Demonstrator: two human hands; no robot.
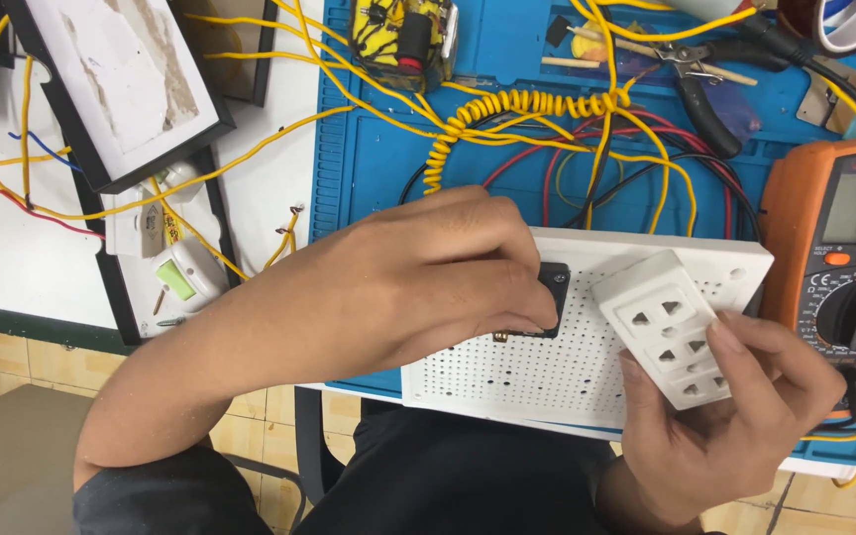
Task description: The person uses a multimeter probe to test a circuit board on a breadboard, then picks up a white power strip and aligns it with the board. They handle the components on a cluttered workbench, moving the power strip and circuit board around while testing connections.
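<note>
**Two hands busy on a white board full of holes**

The left hand (418,277) pinches a small black part (547,297) and holds it against the white board with holes (527,372). The right hand (735,406) grips a white socket block (668,337) at its lower end, and the block lies tilted on the board's right side.

The black part could slip or go in crooked, because the fingers cover most of it. The board sticks out over the table edge, so a hard push may tip it. Loose yellow wires (507,109) lie close and could snag.

Hard to see: most of the black part, and the orange meter (844,258), cut off at the edge
</note>
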